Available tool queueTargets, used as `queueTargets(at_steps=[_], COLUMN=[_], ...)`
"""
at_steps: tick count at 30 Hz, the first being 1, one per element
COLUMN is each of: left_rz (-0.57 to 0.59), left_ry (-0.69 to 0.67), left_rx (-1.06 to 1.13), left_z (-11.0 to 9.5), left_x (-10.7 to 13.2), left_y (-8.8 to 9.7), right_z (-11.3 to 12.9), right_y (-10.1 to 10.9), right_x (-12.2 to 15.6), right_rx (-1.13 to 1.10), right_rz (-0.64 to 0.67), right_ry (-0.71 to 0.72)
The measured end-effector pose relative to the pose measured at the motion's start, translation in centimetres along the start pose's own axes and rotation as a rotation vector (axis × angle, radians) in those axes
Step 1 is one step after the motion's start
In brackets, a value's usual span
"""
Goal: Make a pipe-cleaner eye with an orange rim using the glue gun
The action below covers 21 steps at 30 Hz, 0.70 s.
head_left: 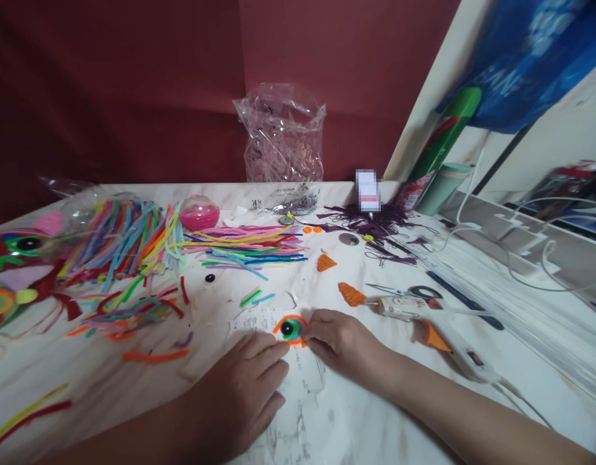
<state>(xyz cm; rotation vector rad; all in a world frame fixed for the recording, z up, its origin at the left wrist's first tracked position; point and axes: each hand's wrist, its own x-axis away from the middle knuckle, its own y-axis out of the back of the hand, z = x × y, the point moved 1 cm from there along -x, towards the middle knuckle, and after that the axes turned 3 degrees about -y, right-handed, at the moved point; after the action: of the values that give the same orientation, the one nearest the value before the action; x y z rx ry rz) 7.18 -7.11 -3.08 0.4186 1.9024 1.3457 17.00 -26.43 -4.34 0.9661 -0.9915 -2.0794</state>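
Observation:
A small eye shape (295, 330), made of bent pipe cleaners, sits over a printed paper sheet (300, 420). It has an orange outline, green and blue rings and a black centre. My right hand (343, 339) is closed on its right edge in a pinch, thumb and forefinger together. From the lower left, my left hand (252, 381) comes to its near edge with curled fingers, the fingertips at the orange outline. The underside of the eye and part of its lower rim are hidden by my fingers.
Bundles of coloured pipe cleaners (249, 242) lie behind. Finished-looking colourful pieces (26, 278) are at far left. To the right are a glue gun (404, 307), orange cones (350, 294), scissors (423, 292) and a white power strip (472, 361). A clear plastic bag (285, 139) stands at the back.

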Motion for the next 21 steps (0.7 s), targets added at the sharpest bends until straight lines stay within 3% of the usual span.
queueTargets(at_steps=[13,21], left_rz=[-0.003,0.065], left_ry=[0.012,0.039], left_rx=[-0.073,-0.053], left_z=[-0.43,-0.19], left_x=[0.14,0.03], left_y=[-0.17,-0.55], right_z=[0.18,0.33], right_y=[-0.08,0.04], right_x=[0.02,-0.16], right_rx=[0.087,0.045], right_rz=[0.031,0.039], right_ry=[0.037,0.039])
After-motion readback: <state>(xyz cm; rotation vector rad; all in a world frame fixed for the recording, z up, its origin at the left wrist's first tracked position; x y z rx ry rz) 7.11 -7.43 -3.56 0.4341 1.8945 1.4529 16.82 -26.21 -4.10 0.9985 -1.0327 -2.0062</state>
